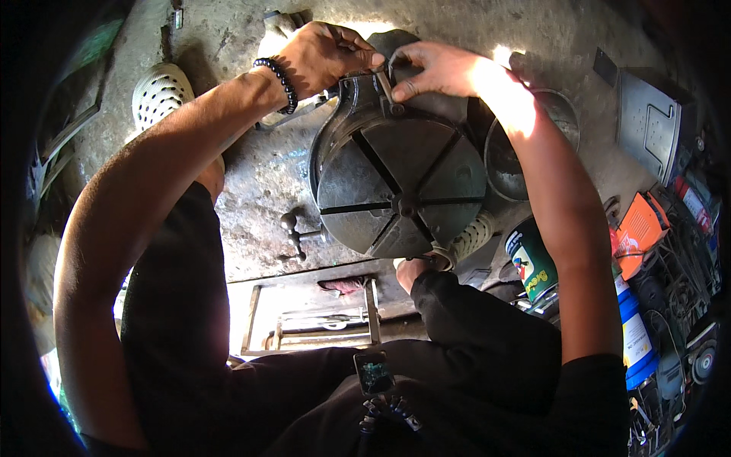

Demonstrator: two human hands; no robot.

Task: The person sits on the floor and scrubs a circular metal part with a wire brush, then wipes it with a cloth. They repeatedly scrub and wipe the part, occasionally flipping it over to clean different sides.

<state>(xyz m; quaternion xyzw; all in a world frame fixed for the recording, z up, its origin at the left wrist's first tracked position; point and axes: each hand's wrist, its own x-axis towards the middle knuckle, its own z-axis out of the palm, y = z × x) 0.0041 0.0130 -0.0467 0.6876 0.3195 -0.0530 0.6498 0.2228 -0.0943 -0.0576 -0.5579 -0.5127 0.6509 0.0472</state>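
Observation:
A round, dark metal rotary table [358, 171] with radial slots and a central hole lies face up between my feet. At the far side of its rim a small metal bar [386, 90] stands out, near a bolt head. My left hand [324, 57], with a beaded bracelet on its wrist, reaches in from the left, thumb and fingers pinched at the bar's far end; what lies between them is hidden. My right hand [438, 68] comes from the right, its thumb and forefinger curled around the bar from the side.
A crank handle [298, 234] sticks out at the table's near left. To the right are a round metal basin [567, 122], a green can [531, 259], a blue container [636, 335], an orange box [640, 232] and a grey metal case [647, 122]. A wooden-framed stool [373, 312] is below me.

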